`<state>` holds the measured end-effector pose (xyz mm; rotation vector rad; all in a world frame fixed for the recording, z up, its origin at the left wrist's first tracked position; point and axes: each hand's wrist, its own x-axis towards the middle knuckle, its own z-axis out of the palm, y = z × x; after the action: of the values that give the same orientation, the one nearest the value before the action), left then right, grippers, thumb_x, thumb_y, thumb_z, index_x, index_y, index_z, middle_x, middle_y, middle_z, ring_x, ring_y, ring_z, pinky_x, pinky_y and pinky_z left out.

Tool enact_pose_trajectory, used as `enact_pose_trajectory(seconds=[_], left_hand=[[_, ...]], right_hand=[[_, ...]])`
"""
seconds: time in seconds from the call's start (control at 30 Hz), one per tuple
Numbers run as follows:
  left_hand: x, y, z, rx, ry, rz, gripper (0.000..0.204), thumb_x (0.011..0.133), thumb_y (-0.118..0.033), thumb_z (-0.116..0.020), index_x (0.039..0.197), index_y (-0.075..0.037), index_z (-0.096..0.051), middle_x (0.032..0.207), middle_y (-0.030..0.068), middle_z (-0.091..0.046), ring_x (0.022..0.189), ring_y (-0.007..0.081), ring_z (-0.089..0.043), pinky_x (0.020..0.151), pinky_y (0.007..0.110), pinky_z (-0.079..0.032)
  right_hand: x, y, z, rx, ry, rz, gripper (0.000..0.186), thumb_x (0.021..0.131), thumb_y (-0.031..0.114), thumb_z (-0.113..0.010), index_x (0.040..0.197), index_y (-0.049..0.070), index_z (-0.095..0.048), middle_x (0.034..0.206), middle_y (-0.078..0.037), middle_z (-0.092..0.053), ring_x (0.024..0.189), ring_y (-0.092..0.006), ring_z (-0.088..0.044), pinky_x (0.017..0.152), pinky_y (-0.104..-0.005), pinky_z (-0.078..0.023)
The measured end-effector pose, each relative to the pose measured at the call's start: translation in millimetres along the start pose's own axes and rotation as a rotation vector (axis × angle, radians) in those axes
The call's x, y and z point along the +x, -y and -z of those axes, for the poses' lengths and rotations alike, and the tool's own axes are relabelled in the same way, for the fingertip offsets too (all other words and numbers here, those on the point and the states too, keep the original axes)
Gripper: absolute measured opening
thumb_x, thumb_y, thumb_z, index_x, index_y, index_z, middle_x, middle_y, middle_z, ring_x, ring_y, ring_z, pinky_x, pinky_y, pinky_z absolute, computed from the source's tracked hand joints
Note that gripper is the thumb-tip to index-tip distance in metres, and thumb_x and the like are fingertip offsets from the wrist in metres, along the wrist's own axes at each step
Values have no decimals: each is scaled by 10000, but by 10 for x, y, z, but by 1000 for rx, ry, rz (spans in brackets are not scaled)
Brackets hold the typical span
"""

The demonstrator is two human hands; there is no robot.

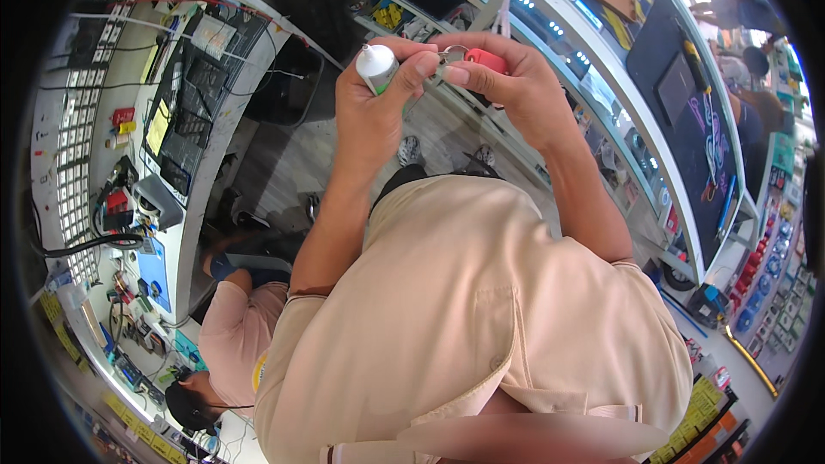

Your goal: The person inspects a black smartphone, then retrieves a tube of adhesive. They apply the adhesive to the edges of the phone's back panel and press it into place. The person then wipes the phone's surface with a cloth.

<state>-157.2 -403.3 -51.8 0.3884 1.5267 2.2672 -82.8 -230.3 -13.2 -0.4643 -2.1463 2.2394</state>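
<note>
Head view. I see the left fingers [418, 66] wrapped round a white tube [378, 63], the right fingers [486, 81] pinching a red fob [487, 60], above grey floor [301, 150] between worktop [204, 174] and glass case [577, 73].

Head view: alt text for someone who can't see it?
The wearer's left hand grips a white tube, the right hand a small red item; a glass counter stands at right, a cluttered workbench and another person at left.
</note>
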Motion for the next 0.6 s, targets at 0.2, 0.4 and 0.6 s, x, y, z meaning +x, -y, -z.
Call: enact_pose_trajectory(seconds=[0.2, 0.4, 0.6], left_hand=[[-42, 72, -417, -18, 30, -7, 205, 940, -222, -815, 1009, -51, -729, 913, 3, -716, 746, 63, -579, 658, 223, -461], [-59, -90, -457, 571, 79, -233, 231, 917, -243, -831, 986, -66, -700, 839, 36, -728, 742, 103, -644, 672, 280, -519], [-85, -249, -444, 721, 142, -276, 216, 849, -147, -828, 985, -73, -677, 800, 102, -714, 702, 228, -704, 661, 321, -543]], right_hand=[[-75, -156, 194, 331, -59, 8, 263, 959, 235, -771, 1119, 28, -740, 882, 1, -680, 715, -66, -530, 617, -216, -377], [-246, 173, 369, 258, -85, 245, 226, 1015, 205, -700, 1093, -6, -684, 1037, -142, -755, 881, -157, -710, 721, -267, -538], [-363, 395, 313, 12, 45, 480, 136, 1036, 120, -656, 1065, -12, -652, 1074, -233, -750, 963, -251, -761, 853, -348, -627]])
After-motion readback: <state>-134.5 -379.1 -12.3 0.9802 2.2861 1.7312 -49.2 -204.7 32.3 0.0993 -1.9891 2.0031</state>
